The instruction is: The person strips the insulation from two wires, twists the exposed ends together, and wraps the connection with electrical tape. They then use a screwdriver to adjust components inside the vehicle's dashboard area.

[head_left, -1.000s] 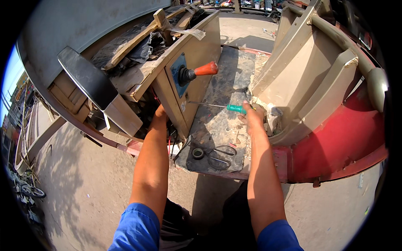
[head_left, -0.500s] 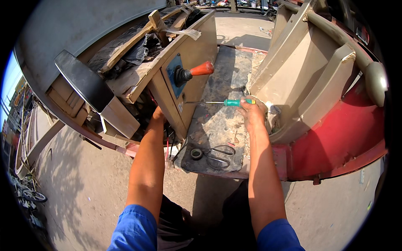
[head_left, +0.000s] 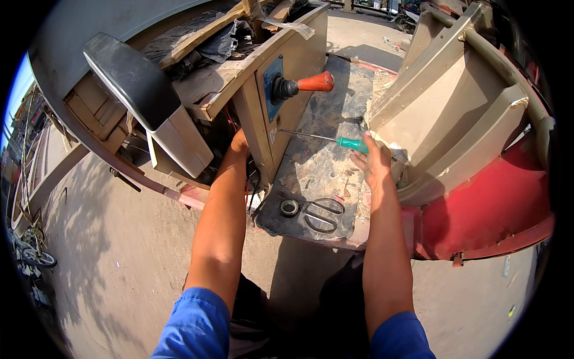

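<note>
My right hand (head_left: 376, 160) grips the green handle of a screwdriver (head_left: 351, 144). Its long metal shaft slopes up to the left, and the tip meets the front of a beige panel (head_left: 286, 137), below a lever with a red-orange grip (head_left: 315, 82). Behind that panel's edge, my left hand (head_left: 240, 142) reaches into the open side of the box, near some wires. Its fingers are hidden there. On the dark mat below lie black-handled scissors (head_left: 321, 216) and a roll of dark tape (head_left: 283, 210).
A black-topped armrest (head_left: 128, 84) stands to the left of the box. Wood strips (head_left: 197, 43) and torn black sheeting lie over the box. At right are a beige frame (head_left: 442, 107) and a red curved body panel (head_left: 487, 191). Debris is scattered on the floor mat (head_left: 335, 113).
The whole view has shifted, so the box and mat sit farther right. The screwdriver, level before, now tilts with its handle lower than its tip. My left hand stays inside the box.
</note>
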The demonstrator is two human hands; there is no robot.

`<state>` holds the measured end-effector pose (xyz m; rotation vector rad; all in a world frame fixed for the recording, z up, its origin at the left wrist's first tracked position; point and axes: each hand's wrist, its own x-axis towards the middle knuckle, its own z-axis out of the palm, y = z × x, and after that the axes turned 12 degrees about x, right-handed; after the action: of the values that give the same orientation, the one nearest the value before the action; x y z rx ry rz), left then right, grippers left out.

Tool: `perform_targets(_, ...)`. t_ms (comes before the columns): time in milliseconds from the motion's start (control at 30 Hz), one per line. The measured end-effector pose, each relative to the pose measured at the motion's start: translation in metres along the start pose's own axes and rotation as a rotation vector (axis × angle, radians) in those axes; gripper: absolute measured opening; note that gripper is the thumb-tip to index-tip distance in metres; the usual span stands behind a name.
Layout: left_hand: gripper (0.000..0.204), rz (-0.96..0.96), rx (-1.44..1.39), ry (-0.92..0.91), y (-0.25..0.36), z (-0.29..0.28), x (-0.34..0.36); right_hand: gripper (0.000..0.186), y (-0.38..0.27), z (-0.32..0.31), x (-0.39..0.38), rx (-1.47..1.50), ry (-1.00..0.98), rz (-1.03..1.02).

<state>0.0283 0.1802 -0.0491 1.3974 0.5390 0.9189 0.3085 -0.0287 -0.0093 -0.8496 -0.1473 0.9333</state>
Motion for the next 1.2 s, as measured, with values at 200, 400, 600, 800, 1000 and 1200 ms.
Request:
perform_targets(200, 0.049, 0.064, 0.077, -0.058, -0.002, 0.009, 0.003, 0.043, 0.007, -0.026, 0.025, 0.166, -0.108, -0.070)
perform_targets(400, 0.033, -0.045, 0.131, 0.077, 0.021, 0.024, -0.010, 0.038, 0.007, -0.012, 0.014, -0.136, 0.069, 0.007)
perform_targets(600, 0.035, -0.176, 0.093, 0.202, 0.041, 0.041, -0.020, 0.031, 0.009, -0.020, 0.019, 0.122, -0.041, -0.059)
perform_targets(800, 0.037, -0.192, 0.104, 0.248, 0.044, 0.043, -0.019, 0.039, 0.003, -0.007, 0.005, -0.130, 0.042, -0.031)
perform_targets(1000, 0.039, -0.124, 0.120, 0.190, 0.028, 0.034, -0.013, 0.039, 0.014, -0.026, 0.031, 0.180, -0.071, -0.012)
perform_targets(1200, 0.035, -0.075, 0.110, 0.055, 0.017, 0.023, -0.006, 0.040, 0.011, -0.022, 0.019, -0.025, -0.045, -0.129)
